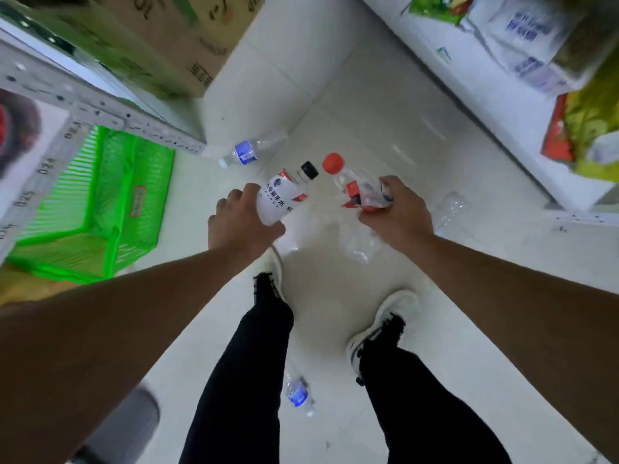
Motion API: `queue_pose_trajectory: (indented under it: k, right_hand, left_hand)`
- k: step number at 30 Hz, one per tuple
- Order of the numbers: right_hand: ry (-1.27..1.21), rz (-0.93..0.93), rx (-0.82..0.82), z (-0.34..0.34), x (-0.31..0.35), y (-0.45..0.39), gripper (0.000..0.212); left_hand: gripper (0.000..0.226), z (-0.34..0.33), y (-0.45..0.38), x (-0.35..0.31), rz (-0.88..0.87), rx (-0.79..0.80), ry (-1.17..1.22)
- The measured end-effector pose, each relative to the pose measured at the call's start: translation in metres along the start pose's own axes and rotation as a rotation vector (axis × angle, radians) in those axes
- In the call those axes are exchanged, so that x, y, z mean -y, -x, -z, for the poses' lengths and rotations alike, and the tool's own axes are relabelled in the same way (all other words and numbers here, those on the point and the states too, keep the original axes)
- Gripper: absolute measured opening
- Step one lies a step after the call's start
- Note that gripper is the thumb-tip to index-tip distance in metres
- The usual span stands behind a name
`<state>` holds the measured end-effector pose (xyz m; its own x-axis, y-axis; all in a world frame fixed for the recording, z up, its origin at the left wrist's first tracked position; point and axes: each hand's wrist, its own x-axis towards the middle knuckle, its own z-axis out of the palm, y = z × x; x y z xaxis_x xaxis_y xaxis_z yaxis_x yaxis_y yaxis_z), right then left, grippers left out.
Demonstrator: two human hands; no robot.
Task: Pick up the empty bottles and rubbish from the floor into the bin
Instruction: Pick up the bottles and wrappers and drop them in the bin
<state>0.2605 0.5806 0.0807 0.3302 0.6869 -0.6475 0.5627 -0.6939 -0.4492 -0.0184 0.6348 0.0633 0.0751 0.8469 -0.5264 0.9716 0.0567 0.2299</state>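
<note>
My left hand grips a white bottle with a black cap, held above the floor. My right hand grips a clear bottle with a red cap and red label. On the pale tiled floor lie a clear bottle with a blue label ahead near the shelf corner, a bare clear bottle to the right, a crumpled clear bottle under my right hand, and a small blue-labelled bottle between my legs. A grey bin shows at the bottom left, partly behind my left arm.
A metal shelf with a cardboard box and a green plastic crate stands on the left. A white shelf with packaged goods lines the right. My feet in white shoes stand in the narrow aisle between them.
</note>
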Motion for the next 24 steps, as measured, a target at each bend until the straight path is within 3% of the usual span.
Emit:
queue_pose_trajectory:
  k: [3, 6, 9, 12, 18, 24]
  right_hand:
    - [0.035, 0.059, 0.004, 0.041, 0.037, 0.012, 0.05]
    - [-0.098, 0.039, 0.077, 0.063, 0.053, 0.032, 0.044]
    - [-0.227, 0.048, 0.177, 0.074, 0.055, 0.059, 0.042]
    - [-0.237, 0.102, 0.221, 0.075, 0.047, 0.086, 0.041]
    - [-0.075, 0.193, 0.332, 0.044, 0.033, 0.129, 0.042]
    - [0.081, 0.338, 0.423, -0.027, 0.054, 0.191, 0.039]
  left_hand:
    - [0.068, 0.042, 0.022, -0.014, 0.057, -0.062, 0.036]
    - [0.068, 0.066, 0.054, -0.021, 0.153, -0.139, 0.12]
    - [0.066, 0.07, 0.099, -0.025, 0.268, -0.279, 0.26]
    - [0.066, 0.048, 0.152, -0.023, 0.367, -0.313, 0.334]
    - [0.065, -0.015, 0.247, 0.007, 0.582, -0.32, 0.481]
    - [0.062, -0.049, 0.329, 0.075, 0.758, -0.369, 0.64]
